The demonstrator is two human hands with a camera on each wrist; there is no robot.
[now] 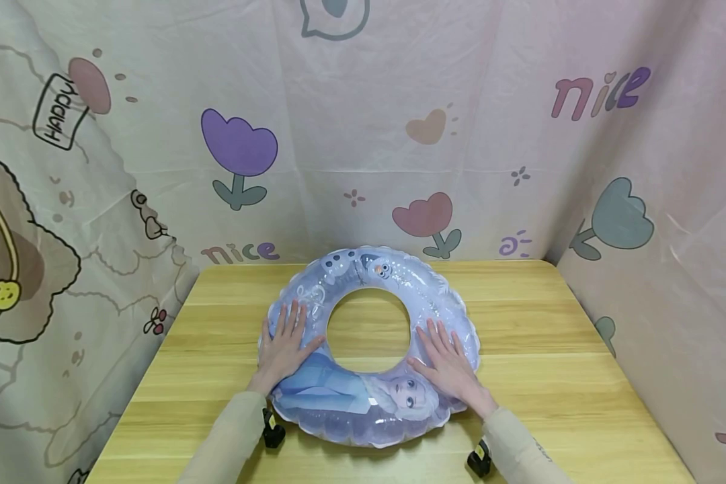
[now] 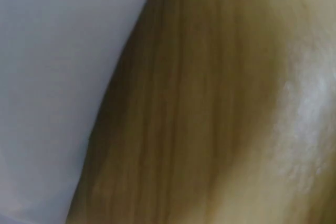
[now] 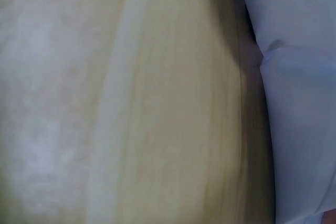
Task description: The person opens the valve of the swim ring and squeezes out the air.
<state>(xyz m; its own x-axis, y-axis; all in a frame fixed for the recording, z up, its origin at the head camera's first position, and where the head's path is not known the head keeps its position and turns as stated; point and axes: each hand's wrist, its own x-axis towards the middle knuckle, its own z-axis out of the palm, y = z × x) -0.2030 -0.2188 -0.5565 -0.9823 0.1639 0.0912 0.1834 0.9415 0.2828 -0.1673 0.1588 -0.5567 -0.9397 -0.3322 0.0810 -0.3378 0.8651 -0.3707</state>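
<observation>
An inflated swim ring [image 1: 375, 430], pale blue and see-through with cartoon figures printed on it, lies on the wooden table in the head view. On its left side rests my left hand [image 1: 283, 346], fingers straight and a little spread. My right hand [image 1: 448, 359] lies flat on the ring's right side, fingers extended as well. Close by the left hand, a whitish part of the swim ring [image 2: 47, 87] fills the left of the left wrist view. In the right wrist view, the ring's pale edge [image 3: 302, 108] stands at the right, with a fold across it.
The wooden table [image 1: 544, 376] shows around the ring and through its hole. A patterned cloth [image 1: 339, 121] with flowers and words hangs behind and along both sides. Small black devices are worn at both wrists, including one [image 1: 479, 460] under the right sleeve.
</observation>
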